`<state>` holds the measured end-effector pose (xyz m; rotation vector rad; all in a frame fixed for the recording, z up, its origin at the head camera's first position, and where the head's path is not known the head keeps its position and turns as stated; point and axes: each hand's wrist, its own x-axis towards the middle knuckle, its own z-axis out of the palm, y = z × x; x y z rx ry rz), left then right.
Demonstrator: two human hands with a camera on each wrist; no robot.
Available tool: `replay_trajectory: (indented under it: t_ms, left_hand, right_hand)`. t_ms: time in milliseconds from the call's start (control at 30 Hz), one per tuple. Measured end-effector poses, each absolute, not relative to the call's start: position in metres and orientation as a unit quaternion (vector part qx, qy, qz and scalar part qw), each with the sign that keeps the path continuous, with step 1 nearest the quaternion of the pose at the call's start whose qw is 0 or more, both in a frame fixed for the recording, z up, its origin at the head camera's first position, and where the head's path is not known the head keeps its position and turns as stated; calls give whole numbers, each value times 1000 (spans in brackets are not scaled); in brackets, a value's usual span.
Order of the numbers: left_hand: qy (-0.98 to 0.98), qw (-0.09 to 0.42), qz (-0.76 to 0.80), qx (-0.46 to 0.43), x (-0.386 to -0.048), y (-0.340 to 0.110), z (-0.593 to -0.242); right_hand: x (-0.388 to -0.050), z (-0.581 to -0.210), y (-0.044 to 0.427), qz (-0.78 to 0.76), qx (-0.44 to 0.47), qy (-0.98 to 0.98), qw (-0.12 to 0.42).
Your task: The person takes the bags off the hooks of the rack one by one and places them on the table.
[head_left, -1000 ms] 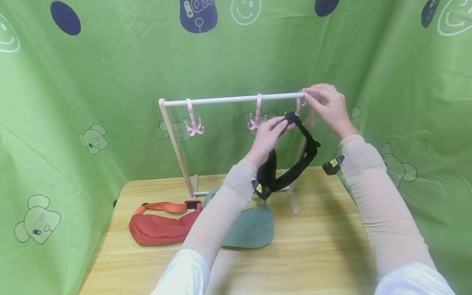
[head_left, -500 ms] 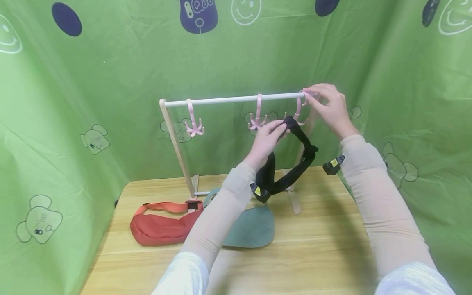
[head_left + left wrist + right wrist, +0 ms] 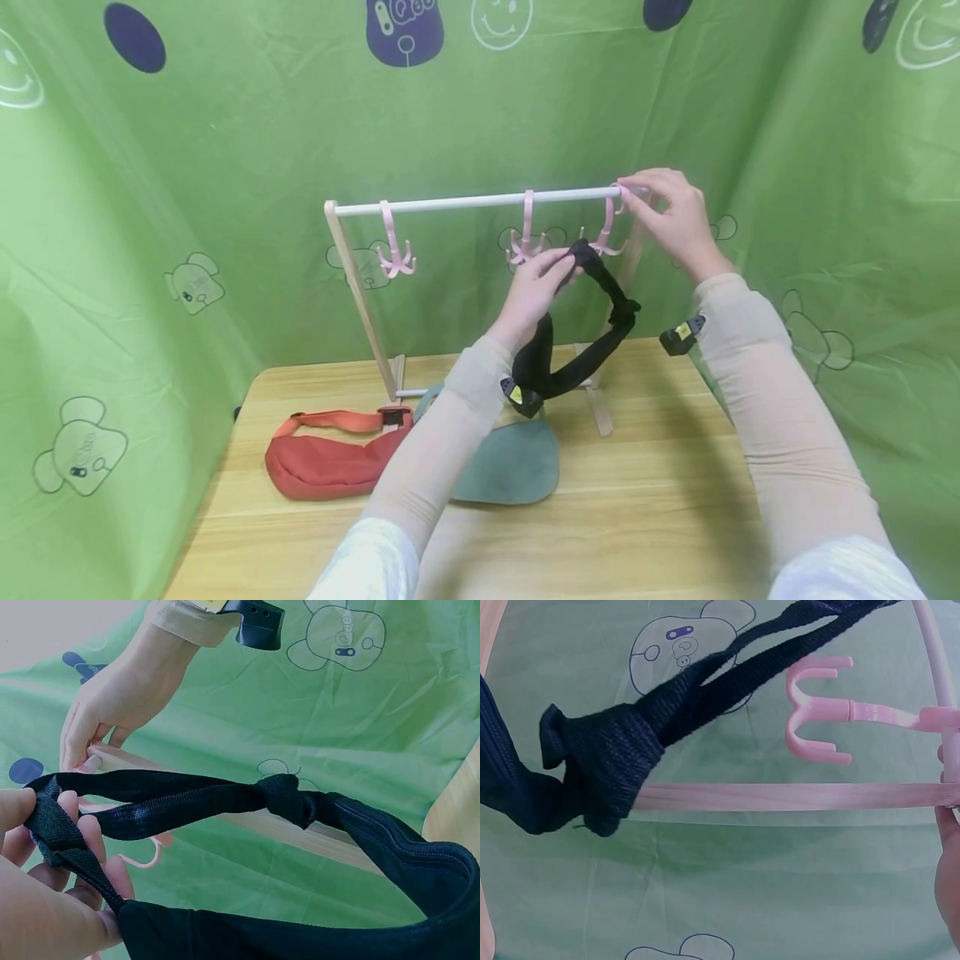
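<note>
My left hand (image 3: 532, 292) pinches the strap of a black waist bag (image 3: 588, 362), which hangs in a loop before the rack. The left wrist view shows the bag's zipper and the strap doubled between the fingers, with a knot (image 3: 283, 799) further along. At the rack's right end, my right hand (image 3: 671, 212) grips the white rail (image 3: 465, 202) with thumb and fingers, close to the top of a pink claw hook (image 3: 821, 711). The strap is apart from this hook in the right wrist view.
Two more pink hooks, a left one (image 3: 395, 250) and a middle one (image 3: 527, 225), hang from the rail. On the wooden table (image 3: 637, 517) lie a red waist bag (image 3: 330, 467) and a teal flat item (image 3: 510, 467), partly behind my left arm. Green curtains (image 3: 262, 150) surround the table.
My left hand has moved slightly down and left with the black waist bag, uncovering more of the right hook. The right hand stays on the rail.
</note>
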<state>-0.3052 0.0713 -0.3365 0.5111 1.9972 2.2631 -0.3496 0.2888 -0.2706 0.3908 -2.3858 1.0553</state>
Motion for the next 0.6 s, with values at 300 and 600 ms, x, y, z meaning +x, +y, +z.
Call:
replay_trajectory:
  t_ms: [300, 600]
  left_hand:
    - [642, 47, 749, 155, -303, 68, -339]
    - [640, 51, 752, 152, -299, 67, -342]
  right_hand:
    - [-350, -269, 289, 383, 150, -875, 256]
    - [-347, -272, 291, 400, 157, -867, 253]
